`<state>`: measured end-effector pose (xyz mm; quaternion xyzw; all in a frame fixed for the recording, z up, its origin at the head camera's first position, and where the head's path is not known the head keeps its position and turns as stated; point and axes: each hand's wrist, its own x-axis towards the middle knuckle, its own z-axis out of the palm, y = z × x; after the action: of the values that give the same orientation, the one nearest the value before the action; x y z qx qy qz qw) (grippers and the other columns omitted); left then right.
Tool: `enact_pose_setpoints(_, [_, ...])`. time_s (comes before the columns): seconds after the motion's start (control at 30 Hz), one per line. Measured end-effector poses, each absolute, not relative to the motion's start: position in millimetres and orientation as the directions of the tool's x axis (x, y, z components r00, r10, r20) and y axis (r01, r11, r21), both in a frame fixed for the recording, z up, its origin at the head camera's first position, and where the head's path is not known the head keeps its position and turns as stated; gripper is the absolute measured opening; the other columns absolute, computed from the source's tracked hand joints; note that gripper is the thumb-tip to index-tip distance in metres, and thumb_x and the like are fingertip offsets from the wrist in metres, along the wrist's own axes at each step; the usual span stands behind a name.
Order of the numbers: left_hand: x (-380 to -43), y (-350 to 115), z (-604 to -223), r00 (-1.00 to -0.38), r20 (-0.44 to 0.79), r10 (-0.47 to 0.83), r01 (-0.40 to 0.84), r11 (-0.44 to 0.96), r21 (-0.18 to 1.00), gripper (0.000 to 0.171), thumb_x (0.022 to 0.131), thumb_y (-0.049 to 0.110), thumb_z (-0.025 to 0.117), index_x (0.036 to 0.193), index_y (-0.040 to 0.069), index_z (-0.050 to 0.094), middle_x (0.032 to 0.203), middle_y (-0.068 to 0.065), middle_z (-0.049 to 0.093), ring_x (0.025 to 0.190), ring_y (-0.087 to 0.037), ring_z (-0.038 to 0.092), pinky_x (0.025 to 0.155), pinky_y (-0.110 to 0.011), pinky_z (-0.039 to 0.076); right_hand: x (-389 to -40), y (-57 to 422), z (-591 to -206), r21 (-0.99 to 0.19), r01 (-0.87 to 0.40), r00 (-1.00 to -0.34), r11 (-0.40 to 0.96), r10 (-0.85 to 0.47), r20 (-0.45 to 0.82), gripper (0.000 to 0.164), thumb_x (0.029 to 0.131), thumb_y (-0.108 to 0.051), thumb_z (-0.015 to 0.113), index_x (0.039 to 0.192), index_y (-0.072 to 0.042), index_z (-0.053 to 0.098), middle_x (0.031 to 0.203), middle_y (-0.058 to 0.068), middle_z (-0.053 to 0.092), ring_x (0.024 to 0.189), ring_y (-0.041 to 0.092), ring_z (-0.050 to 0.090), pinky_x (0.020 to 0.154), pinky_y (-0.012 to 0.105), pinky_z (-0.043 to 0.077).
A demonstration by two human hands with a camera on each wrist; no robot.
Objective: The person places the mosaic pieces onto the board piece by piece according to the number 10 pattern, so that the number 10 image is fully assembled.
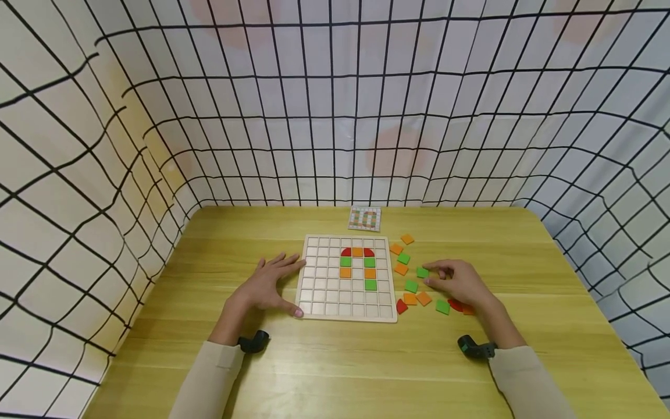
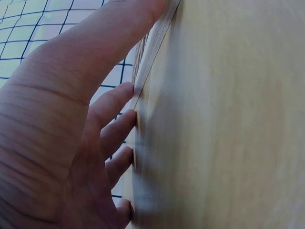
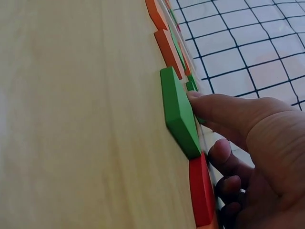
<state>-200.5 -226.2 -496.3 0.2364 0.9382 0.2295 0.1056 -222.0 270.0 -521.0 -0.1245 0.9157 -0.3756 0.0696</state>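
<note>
A square wooden grid board (image 1: 319, 285) lies on the table, with red, orange and green tiles set in an arch on its right half. My left hand (image 1: 269, 285) rests at the board's left edge, fingers spread, thumb by the lower left corner. Right of the board, my right hand (image 1: 458, 282) pinches a green square tile (image 1: 422, 272) between thumb and index finger, low over the table. In the right wrist view, the thumb (image 3: 224, 107) partly hides that tile behind a nearer green tile (image 3: 178, 114); the other fingers are curled.
Loose orange, green and red tiles are scattered right of the board, among them an orange tile (image 1: 407, 239) and a red quarter-round tile (image 1: 401, 306). A small pattern card (image 1: 364, 219) lies behind the board. Black-grid cloth walls (image 1: 335, 134) stand around the wooden table (image 1: 335, 372).
</note>
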Motion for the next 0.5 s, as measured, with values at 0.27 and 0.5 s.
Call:
enact_pose_setpoints(0.27, [-203.8, -227.6, -500.7, -0.863, -0.089, 0.497, 0.400, 0.781, 0.479, 0.122, 0.061, 0.072, 0.089, 0.162, 0.027, 0.037, 0.172, -0.002, 0.026, 0.160, -0.039, 0.014, 0.122, -0.074, 0.001, -218.4, 269.8, -520.6, -0.724, -0.161, -0.962, 0.671, -0.271, -0.037, 0.042, 0.094, -0.038, 0.077, 0.127, -0.013, 0.074, 0.083, 0.003, 0.056, 0.066, 0.013, 0.043, 0.057, 0.028, 0.036])
enact_pose_setpoints(0.5, [-202.2, -226.6, -498.7, -0.867, -0.096, 0.490, 0.390, 0.785, 0.482, 0.122, 0.061, 0.070, 0.090, 0.162, 0.026, 0.037, 0.171, -0.002, 0.026, 0.160, -0.038, 0.014, 0.123, -0.073, 0.001, -217.2, 266.1, -516.7, -0.705, -0.183, -0.965, 0.685, -0.261, -0.002, 0.039, 0.094, -0.036, 0.077, 0.124, -0.012, 0.074, 0.087, 0.003, 0.059, 0.071, 0.016, 0.047, 0.061, 0.027, 0.039])
